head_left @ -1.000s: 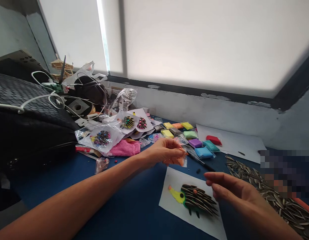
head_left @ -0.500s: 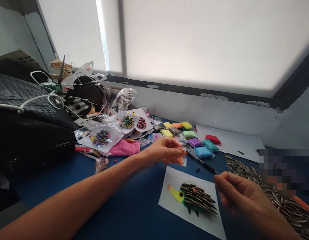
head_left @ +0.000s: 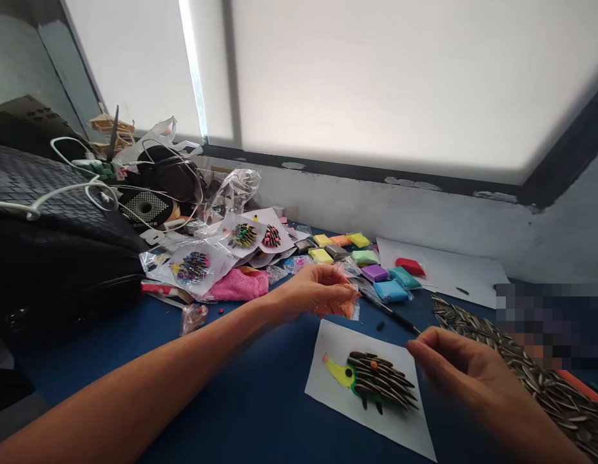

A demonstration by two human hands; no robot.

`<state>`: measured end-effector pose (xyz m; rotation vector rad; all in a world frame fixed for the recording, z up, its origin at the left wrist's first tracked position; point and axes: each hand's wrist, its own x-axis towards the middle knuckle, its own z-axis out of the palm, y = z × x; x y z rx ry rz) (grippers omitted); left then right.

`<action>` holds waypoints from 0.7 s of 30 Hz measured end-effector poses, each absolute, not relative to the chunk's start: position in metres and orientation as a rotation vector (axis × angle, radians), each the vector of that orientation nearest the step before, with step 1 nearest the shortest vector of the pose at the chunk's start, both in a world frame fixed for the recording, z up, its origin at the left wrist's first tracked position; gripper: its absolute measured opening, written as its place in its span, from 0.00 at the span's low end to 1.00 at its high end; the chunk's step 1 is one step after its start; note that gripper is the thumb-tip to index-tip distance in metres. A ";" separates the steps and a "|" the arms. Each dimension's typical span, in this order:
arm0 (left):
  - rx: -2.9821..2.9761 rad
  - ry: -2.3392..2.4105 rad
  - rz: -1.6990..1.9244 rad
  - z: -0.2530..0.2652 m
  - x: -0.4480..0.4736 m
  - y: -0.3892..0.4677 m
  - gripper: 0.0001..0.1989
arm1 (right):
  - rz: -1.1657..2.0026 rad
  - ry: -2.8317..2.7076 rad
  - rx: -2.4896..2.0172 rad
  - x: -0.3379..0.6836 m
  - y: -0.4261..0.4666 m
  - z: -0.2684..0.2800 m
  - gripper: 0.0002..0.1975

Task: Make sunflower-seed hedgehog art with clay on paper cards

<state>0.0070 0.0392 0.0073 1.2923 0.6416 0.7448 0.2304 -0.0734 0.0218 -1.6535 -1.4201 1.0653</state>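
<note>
orange clay packet (head_left: 346, 305), one: held above the surface (head_left: 250, 386), just beyond the card; fingers of the left hand (head_left: 311, 290) closed on it.
right hand (head_left: 446, 357), one: thumb and forefinger close together at the card's right edge; whether anything is pinched, cannot tell.
handling note: a light pinch likely suits soft clay best, fingertips clear of the spines.
white card (head_left: 323, 396), one: flat, bearing a seed-spined figure (head_left: 383, 381) with an orange dot.
black pen (head_left: 390, 316), one: beyond the card.
striped seeds (head_left: 521, 370), heap: right.
</note>
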 end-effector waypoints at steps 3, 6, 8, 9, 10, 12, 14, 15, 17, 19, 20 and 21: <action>1.294 0.637 0.746 0.007 0.007 0.039 0.23 | 1.057 -1.477 -1.634 0.230 -0.071 0.023 0.21; 1.297 0.632 0.745 0.007 0.007 0.038 0.24 | 1.085 -1.425 -1.681 0.229 -0.069 0.024 0.21; 1.298 0.626 0.742 0.007 0.007 0.038 0.24 | 1.097 -1.398 -1.695 0.229 -0.070 0.024 0.21; 1.299 0.623 0.740 0.007 0.007 0.038 0.24 | 1.089 -1.403 -1.701 0.229 -0.071 0.023 0.20; 1.299 0.620 0.737 0.007 0.007 0.038 0.24 | 1.067 -1.412 -1.714 0.229 -0.072 0.022 0.18; 1.301 0.616 0.731 0.006 0.007 0.038 0.24 | 1.001 -1.437 -1.736 0.228 -0.075 0.020 0.15; 1.304 0.617 0.727 0.006 0.007 0.038 0.23 | 0.931 -1.473 -1.729 0.228 -0.075 0.020 0.16; 1.305 0.619 0.729 0.006 0.007 0.038 0.23 | 0.902 -1.502 -1.706 0.228 -0.075 0.020 0.17; 1.306 0.625 0.733 0.006 0.007 0.038 0.24 | 0.856 -1.584 -1.647 0.229 -0.073 0.021 0.17; 1.307 0.628 0.735 0.006 0.007 0.039 0.24 | 0.846 -1.651 -1.625 0.230 -0.070 0.022 0.18; 1.309 0.628 0.734 0.005 0.007 0.039 0.24 | 0.853 -1.672 -1.637 0.231 -0.069 0.021 0.18; 1.311 0.626 0.732 0.005 0.007 0.039 0.24 | 0.855 -1.689 -1.661 0.232 -0.068 0.020 0.19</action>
